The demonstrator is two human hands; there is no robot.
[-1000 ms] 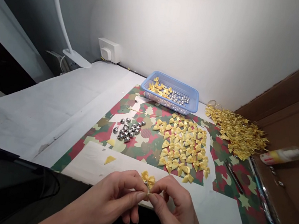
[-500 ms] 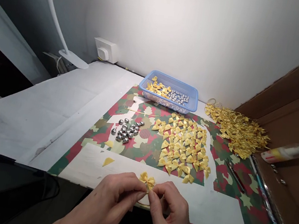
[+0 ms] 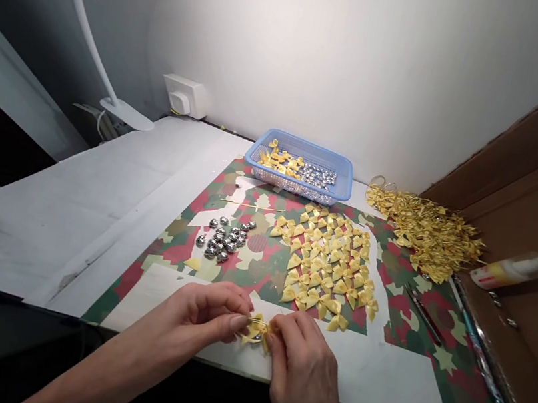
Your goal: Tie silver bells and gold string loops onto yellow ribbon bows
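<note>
Between my hands at the table's front is a yellow satin bow (image 3: pixel 255 331) with a thin gold cord (image 3: pixel 259 322) across it and a bit of silver showing beneath. My left hand (image 3: pixel 203 318) pinches the cord between thumb and forefinger. On the bow's right end, the fingers of my right hand (image 3: pixel 304 362) are closed, covering part of it. Beyond them, many yellow bows (image 3: pixel 324 257) lie in rows on a camouflage-patterned mat (image 3: pixel 257 279). Left of the rows sits a loose cluster of silver jingle bells (image 3: pixel 223 240).
A blue basket (image 3: pixel 346 189) at the back contains bows and silver bells. To the right lie a heap of corded gold bows (image 3: pixel 438 237), tweezers (image 3: pixel 424 315) and a white-capped bottle (image 3: pixel 511 271) by the cardboard wall (image 3: pixel 534 214). A clip lamp (image 3: pixel 127 114) stands left.
My hands have moved apart a little, the left one going up and left. The bow has tipped over between them, and the cord now runs toward my left fingertips.
</note>
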